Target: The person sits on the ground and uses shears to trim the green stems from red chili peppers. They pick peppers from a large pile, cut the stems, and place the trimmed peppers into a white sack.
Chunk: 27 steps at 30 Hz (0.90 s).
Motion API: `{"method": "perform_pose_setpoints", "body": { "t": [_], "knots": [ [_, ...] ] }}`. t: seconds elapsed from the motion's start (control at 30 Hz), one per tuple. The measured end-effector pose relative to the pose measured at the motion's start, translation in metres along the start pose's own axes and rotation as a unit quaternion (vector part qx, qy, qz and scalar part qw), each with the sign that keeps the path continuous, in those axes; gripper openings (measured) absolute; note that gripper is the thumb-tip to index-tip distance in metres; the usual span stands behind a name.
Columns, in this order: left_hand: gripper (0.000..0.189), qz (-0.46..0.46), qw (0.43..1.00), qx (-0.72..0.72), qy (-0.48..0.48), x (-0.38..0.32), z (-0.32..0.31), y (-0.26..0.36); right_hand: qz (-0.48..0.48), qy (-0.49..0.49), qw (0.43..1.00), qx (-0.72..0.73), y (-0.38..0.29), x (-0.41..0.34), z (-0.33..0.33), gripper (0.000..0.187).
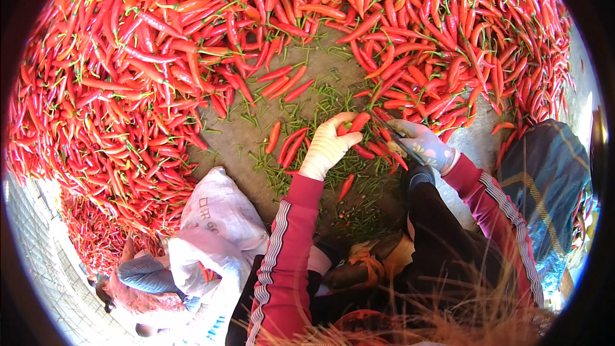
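My left hand [331, 144], in a pale glove, pinches a red chili pepper [359, 122] between thumb and fingers, with another pepper partly covered in its grip. Close to its right, my right hand [423, 143], in a light patterned glove, holds a pair of dark metal scissors [391, 133]; their tips lie near the held pepper. The fingers partly cover the handles. Beneath both hands, cut green stems [283, 178] and loose red chilies [291, 150] lie scattered on the concrete floor [230, 154].
Large heaps of red chilies [120, 86] curve around the front, left and right. A white woven sack [223, 202] stands at lower left, with another person [144, 288] beyond it. Dark plaid cloth [543, 178] is at the right. My dark-clothed leg [437, 216] extends beneath the right arm.
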<state>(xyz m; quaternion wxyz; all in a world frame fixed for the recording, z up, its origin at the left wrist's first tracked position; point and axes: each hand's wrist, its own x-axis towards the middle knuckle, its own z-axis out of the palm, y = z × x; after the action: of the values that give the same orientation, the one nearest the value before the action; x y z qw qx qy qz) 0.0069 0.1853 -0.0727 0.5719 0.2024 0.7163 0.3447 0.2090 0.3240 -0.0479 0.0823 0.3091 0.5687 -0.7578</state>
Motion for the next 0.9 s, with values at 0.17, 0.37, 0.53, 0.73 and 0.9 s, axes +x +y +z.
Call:
{"method": "perform_pose_setpoints", "body": {
  "t": [0.17, 0.37, 0.53, 0.73, 0.9],
  "knots": [
    [0.036, 0.071, 0.989, 0.113, 0.070, 0.001, -0.008, -0.011, 0.112, 0.030, 0.992, 0.049, 0.009, 0.006, 0.004, 0.043],
    [0.032, 0.225, 0.812, 0.367, 0.394, 0.051, -0.114, -0.010, 0.043, 0.101, 0.993, 0.050, 0.007, 0.008, 0.008, 0.049],
    [0.038, 0.213, 0.775, 0.548, 0.232, 0.080, -0.156, -0.007, 0.068, 0.074, 0.992, 0.074, -0.006, 0.006, 0.011, 0.052],
    [0.047, 0.138, 0.749, 0.619, 0.189, 0.061, -0.135, -0.024, 0.049, 0.004, 0.981, 0.189, -0.011, 0.016, 0.020, 0.053],
    [0.030, 0.222, 0.827, 0.457, 0.240, 0.031, -0.107, -0.031, -0.022, 0.040, 0.999, -0.024, -0.013, 0.018, 0.023, 0.051]
  ]
}}
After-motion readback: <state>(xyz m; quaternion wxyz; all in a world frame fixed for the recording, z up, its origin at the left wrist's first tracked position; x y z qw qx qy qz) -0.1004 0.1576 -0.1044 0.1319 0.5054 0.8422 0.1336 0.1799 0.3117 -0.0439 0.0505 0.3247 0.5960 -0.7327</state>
